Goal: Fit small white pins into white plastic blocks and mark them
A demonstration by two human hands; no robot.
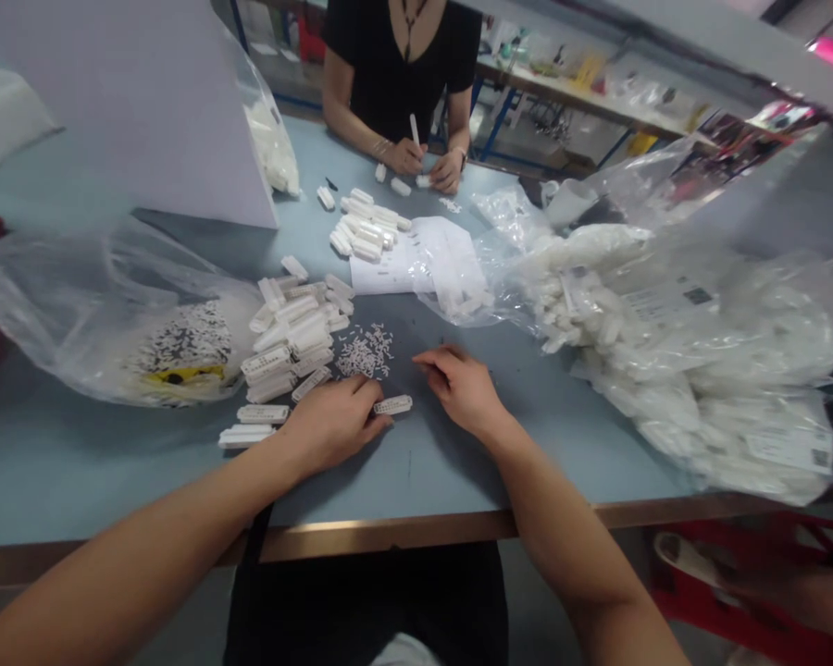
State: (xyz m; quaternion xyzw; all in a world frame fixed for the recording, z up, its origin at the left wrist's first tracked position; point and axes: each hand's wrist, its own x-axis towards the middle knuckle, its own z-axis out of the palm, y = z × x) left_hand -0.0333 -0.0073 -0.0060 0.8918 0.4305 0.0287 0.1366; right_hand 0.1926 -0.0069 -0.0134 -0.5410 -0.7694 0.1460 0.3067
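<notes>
My left hand [337, 421] rests on the blue-grey table [76, 453], its fingers closed on a small white plastic connector block [393, 404] that sticks out to the right. My right hand [462, 384] lies just right of it, fingers curled together and pointing left toward a scatter of tiny white pins [366, 351]; whether they hold a pin is hidden. A heap of white connector blocks [292, 338] lies left of the pins, with two more blocks [250, 425] beside my left wrist.
Across the table a person in a black top works with both hands [423, 166] over another pile of white blocks [367, 227] on paper. Clear plastic bags of white parts [701, 342] fill the right side. Another bag [111, 324] and a white box [145, 102] stand at the left.
</notes>
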